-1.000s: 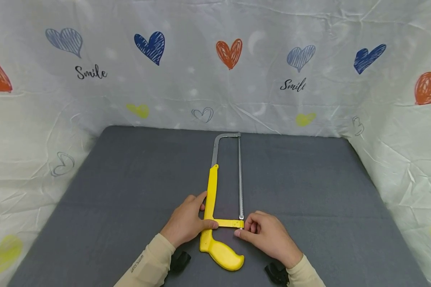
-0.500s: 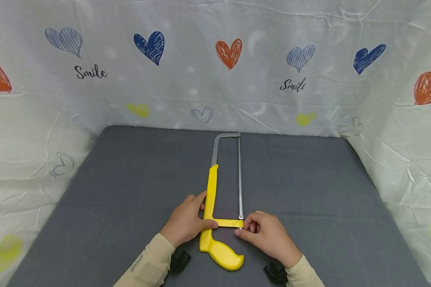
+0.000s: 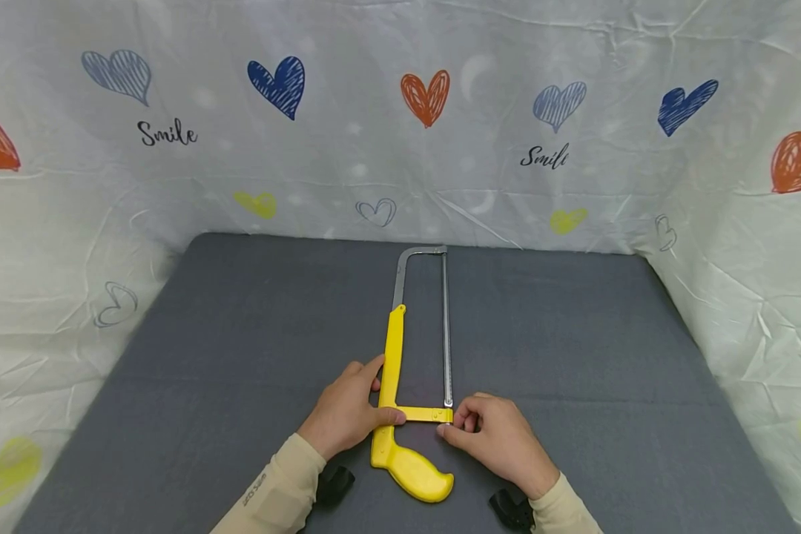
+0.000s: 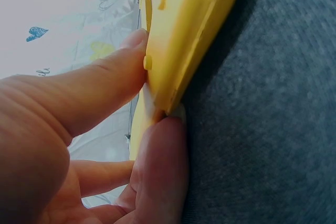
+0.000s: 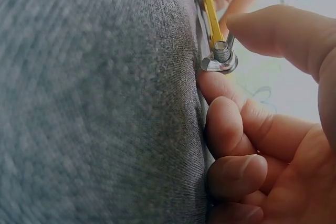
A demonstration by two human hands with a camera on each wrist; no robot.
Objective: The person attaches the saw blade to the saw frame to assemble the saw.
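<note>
A hacksaw [image 3: 391,348] with a yellow frame and handle lies on the dark cloth, its handle end towards me. Its blade [image 3: 446,326] runs along the right side, up to a silver front arm. My left hand [image 3: 343,415] grips the yellow frame just above the handle, thumb on top and fingers along the outer edge, as the left wrist view also shows. At the near end of the blade, my right hand [image 3: 503,441] pinches a metal wing nut [image 5: 226,65] between thumb and index finger. A threaded bolt end [image 5: 221,50] sticks out through the nut.
Dark grey cloth [image 3: 574,334] covers the table. A pale curtain [image 3: 347,148] printed with hearts and the word "Smile" stands along the back and both sides. Black wrist devices [image 3: 334,486] sit under both sleeves.
My right thumb has shifted very slightly at the wing nut. The hacksaw and my left hand stay in place.
</note>
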